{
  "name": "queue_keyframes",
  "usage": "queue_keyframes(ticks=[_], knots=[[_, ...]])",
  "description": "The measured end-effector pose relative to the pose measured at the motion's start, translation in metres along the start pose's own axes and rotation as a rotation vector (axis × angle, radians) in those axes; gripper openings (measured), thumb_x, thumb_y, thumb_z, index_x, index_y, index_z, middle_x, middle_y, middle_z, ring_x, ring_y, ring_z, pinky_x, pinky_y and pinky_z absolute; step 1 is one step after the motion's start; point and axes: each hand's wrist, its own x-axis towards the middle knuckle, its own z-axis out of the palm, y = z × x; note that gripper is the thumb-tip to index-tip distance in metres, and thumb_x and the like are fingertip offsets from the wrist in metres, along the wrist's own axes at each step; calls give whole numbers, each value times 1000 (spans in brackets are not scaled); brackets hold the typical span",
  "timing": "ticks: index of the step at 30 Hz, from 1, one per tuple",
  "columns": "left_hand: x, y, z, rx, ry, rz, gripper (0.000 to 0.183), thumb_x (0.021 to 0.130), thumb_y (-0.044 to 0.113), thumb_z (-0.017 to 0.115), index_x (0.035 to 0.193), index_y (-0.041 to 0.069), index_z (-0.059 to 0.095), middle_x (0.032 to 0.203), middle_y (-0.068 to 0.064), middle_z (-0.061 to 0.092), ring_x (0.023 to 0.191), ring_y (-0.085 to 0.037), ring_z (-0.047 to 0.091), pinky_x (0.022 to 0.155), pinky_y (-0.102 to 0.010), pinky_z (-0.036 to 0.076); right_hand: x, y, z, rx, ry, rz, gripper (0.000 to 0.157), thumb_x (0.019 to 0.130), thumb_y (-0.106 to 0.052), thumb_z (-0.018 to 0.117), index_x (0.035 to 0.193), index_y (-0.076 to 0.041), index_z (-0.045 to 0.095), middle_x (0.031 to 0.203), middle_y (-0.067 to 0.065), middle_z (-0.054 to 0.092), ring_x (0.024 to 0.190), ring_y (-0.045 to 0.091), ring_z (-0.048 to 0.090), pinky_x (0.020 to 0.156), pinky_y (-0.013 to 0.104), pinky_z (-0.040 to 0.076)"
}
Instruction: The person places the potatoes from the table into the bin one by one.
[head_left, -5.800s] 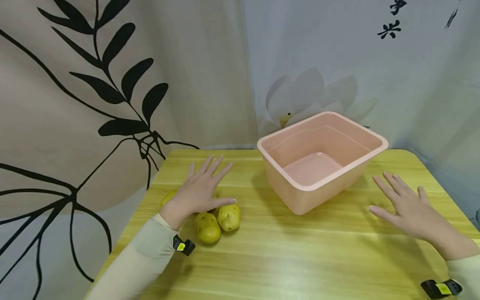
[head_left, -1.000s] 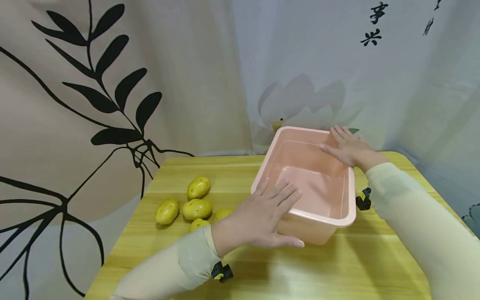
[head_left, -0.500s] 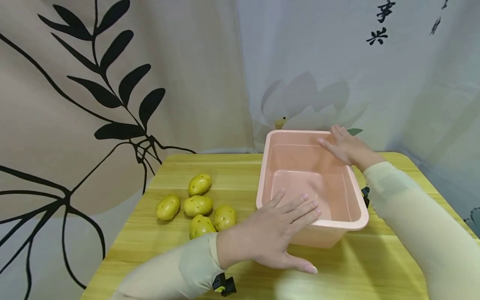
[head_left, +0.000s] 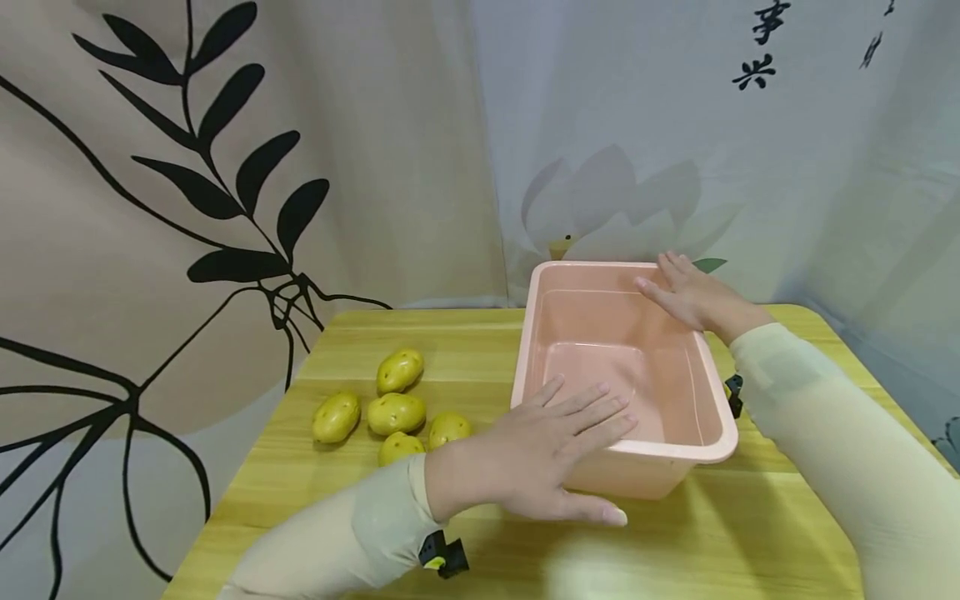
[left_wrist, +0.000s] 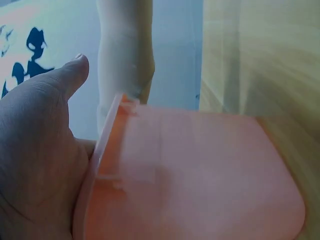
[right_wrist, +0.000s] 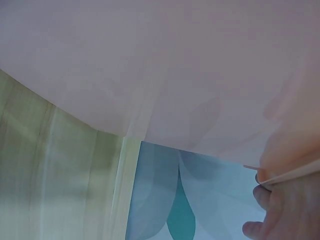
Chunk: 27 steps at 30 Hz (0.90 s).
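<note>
A pink plastic basin (head_left: 654, 478) stands on the wooden table, its opening facing up. My left hand (head_left: 525, 458) lies over its near rim, fingers straight and spread, thumb apart on the near side. In the left wrist view that hand (left_wrist: 37, 150) is against the basin's rim, beside the outer wall (left_wrist: 200, 170). My right hand (head_left: 697, 296) rests on the far right corner of the rim with fingers extended. Only a few of its fingertips (right_wrist: 260, 197) show past the rim in the right wrist view. Nothing is seen inside the basin.
Several yellow-green potatoes (head_left: 396, 414) lie on the left part of the table (head_left: 465, 342), left of the basin. My left forearm partly covers the nearest ones. A printed curtain (head_left: 405, 167) hangs close behind the table's far edge.
Both hands, earlier held apart above the table, have come onto the basin's rim. The basin has turned so one short side faces me, and shifted slightly right. The last half second shows almost no movement.
</note>
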Motion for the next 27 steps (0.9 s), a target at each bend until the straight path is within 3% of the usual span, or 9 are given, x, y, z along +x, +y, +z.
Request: queue_keyframes(ticks=[6,13,20,27], knots=[[7,-21,3,-7,11,-49,88,77,78,9,147,26,-1,151,3,-6,136,-16,-13,104,-49,-13,0,0,-1,-9,-5,2,88,87,-69,16,145,-7,-7,149,15,-13,135,35,-11,103,59,1],[17,-61,7,-113,-11,-167,84,77,79,10,146,31,0,151,5,-6,135,-13,-13,107,-52,1,0,1,0,-3,-5,1,89,87,-69,17,145,-6,-6,150,16,-11,135,35,-10,102,60,1],[41,-111,13,-176,-54,-274,85,78,78,10,146,28,1,151,3,-10,136,-16,-11,106,-53,0,-1,5,0,-4,1,-1,87,87,-69,17,145,-8,-7,150,14,-12,135,35,-11,102,60,1],[68,-155,20,-184,-33,-343,89,80,77,14,148,21,3,153,-1,-2,137,-19,-5,106,-53,5,-2,1,2,11,2,2,87,87,-69,17,145,-9,-6,150,13,-11,135,35,-9,102,60,2]])
